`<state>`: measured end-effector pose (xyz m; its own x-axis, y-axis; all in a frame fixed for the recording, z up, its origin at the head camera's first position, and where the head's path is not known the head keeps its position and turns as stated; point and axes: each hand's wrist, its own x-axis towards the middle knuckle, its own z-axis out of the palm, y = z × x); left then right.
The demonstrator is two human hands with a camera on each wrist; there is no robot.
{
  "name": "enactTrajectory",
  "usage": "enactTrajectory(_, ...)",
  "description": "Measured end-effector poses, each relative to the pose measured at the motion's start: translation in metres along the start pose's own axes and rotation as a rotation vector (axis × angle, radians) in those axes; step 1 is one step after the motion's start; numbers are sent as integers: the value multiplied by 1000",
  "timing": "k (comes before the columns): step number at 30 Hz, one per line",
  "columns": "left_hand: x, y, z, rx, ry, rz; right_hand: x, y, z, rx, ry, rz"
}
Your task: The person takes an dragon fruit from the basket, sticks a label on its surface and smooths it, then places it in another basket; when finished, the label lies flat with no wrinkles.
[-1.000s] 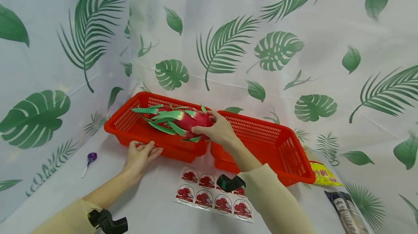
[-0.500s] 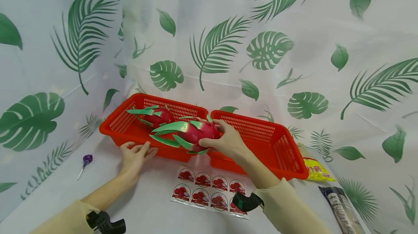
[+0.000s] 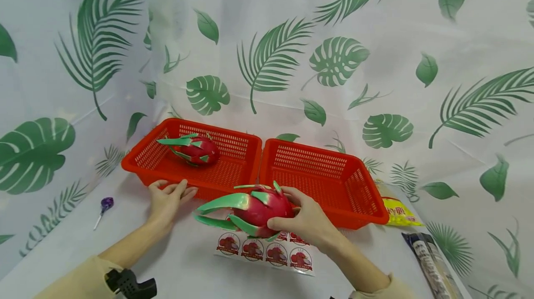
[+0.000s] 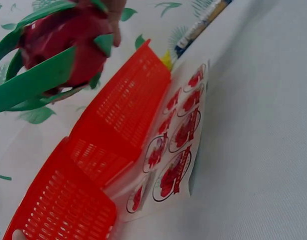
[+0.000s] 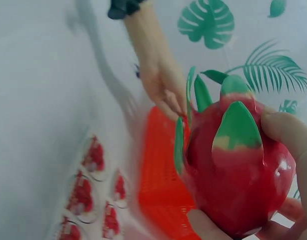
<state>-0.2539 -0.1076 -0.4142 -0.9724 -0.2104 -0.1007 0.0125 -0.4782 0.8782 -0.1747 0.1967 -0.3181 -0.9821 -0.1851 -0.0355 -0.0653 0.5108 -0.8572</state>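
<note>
A red dragon fruit point(image 3: 263, 210) with green-tipped scales is in my right hand point(image 3: 310, 220), above the sticker sheet, in front of the baskets. Thumb and fingers curl round its rounded end, as the right wrist view shows. My left hand point(image 3: 167, 201) holds the front rim of the left red basket point(image 3: 233, 136); its fingers are partly hidden. Inside that basket lies a second dragon fruit point(image 3: 200, 150). The right red basket point(image 3: 308, 183) stands close beside it, with nothing seen inside. Below the held fruit, a sheet of round dragon fruit stickers point(image 3: 276, 255) lies partly covered on the white table.
A purple lollipop point(image 3: 106, 203) lies left of the baskets. At the right are a yellow packet point(image 3: 398, 211) and a long dark-ended package point(image 3: 431, 262). A leaf-patterned curtain point(image 3: 275, 58) hangs behind the baskets.
My right hand has lifted the dragon fruit out of the left basket and brought it toward me and slightly right. The left hand has stayed at the basket's rim.
</note>
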Motion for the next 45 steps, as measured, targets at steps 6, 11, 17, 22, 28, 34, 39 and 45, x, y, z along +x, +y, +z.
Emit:
enactTrajectory(6,1,-1,0,-5,2,-7,-22,15,1,-7,3,83)
enactTrajectory(11,2,-4,-2,-5,-6,20,-38,32,2,4,19,145)
enactTrajectory(17,16,-18,-11,-20,-34,66,-54,56,7,25,13,254)
enactTrajectory(22,35,-35,-22,-43,-57,76,-65,73,13,27,4,346)
enactTrajectory(28,34,-35,-22,-29,-37,65,-75,84,22,3,-24,389)
enactTrajectory(34,28,-28,-22,1,-44,33,-76,85,33,-93,-10,360)
enactTrajectory(39,36,-37,-27,-24,-40,44,-74,83,36,-144,-28,318)
enactTrajectory(45,44,-44,-30,-70,-52,52,-73,85,30,-137,-79,299)
